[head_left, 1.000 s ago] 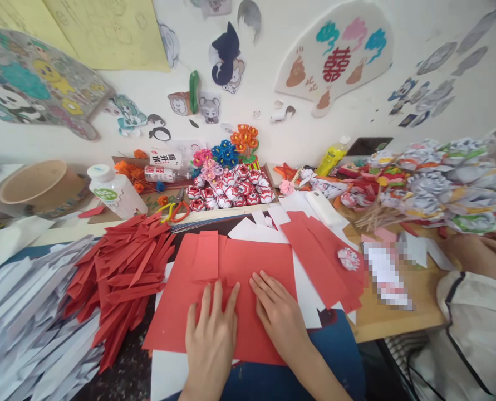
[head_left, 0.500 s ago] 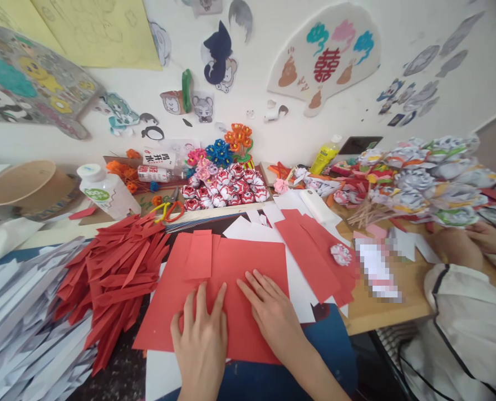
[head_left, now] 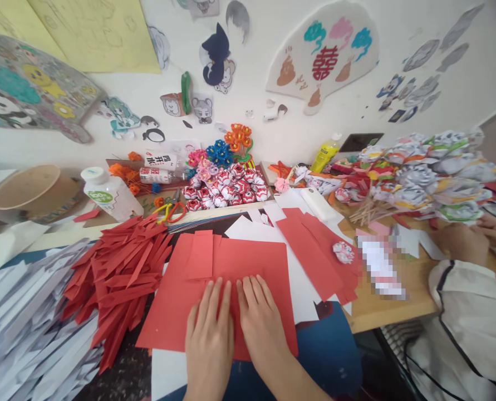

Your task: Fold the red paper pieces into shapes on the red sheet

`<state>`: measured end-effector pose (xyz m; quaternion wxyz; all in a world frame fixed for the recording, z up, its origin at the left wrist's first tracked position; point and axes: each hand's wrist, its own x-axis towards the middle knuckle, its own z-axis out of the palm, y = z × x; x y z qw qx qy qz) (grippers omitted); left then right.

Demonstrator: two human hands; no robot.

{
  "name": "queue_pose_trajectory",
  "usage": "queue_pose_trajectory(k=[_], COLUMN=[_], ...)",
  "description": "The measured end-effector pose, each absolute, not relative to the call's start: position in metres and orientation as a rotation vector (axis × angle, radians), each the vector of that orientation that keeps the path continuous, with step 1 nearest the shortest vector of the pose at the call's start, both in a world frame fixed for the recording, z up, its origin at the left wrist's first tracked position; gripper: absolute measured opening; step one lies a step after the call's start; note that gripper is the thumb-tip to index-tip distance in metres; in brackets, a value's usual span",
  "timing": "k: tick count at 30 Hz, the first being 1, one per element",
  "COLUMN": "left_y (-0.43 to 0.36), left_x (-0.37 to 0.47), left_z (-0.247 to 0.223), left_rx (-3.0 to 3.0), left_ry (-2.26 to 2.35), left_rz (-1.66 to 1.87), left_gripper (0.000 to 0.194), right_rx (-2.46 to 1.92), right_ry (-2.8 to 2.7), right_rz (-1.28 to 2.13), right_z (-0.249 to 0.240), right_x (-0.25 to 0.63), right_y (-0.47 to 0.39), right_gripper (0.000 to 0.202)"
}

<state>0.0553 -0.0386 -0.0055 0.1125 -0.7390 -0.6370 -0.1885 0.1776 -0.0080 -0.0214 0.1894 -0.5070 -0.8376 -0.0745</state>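
A wide red paper sheet lies flat in front of me. My left hand rests palm down on it, fingers stretched forward. Close beside it, my right hand also presses flat on the red paper with its fingers extended. Whether a smaller red piece lies under the fingers is hard to make out. Just beyond my left fingertips, a small red paper rectangle sits on the sheet. Further right, red paper strips overlap white sheets, with a small pink-and-white paper flower on them.
At left are heaps of folded red strips and white strips. Behind stand a white bottle, scissors and red-white paper flowers. On the right, another person's sleeve and hands are near paper bouquets.
My hands have come closer together on the red paper, the left shifting right. Both hands' fingers are now straighter and closer side by side. The view has shifted slightly.
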Motion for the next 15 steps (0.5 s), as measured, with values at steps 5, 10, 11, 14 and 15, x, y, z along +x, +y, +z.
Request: queue_pose_trajectory(k=[5,10,11,14,15], left_y=[-0.034,-0.034,-0.034,-0.034,-0.034], left_x=[0.064,0.065,0.065,0.065,0.066], left_z=[-0.008,-0.004,-0.003,-0.001,-0.001], left_rx=[-2.189,-2.164,-2.161,-2.166,-2.169], left_ry=[-1.887,-1.928,-1.935,-1.935,-1.934], left_rz=[-0.55,-0.523,-0.528,-0.541,-0.546], left_gripper=[0.041,0.04,0.04,0.041,0.041], right_rx=[-1.544,-1.62,-1.632,-1.672,-1.687], right_ry=[-2.289,-2.235,-2.223,-2.191,-2.176], right_rz=[-0.172,-0.065,-0.062,-0.048,-0.05], right_z=[-0.013,-0.004,-0.004,-0.002,-0.001], right_x=[0.189,0.208,0.211,0.223,0.227], right_y=[0.001,0.008,0.009,0.01,0.01], right_gripper=[0.038,0.047,0.049,0.052,0.052])
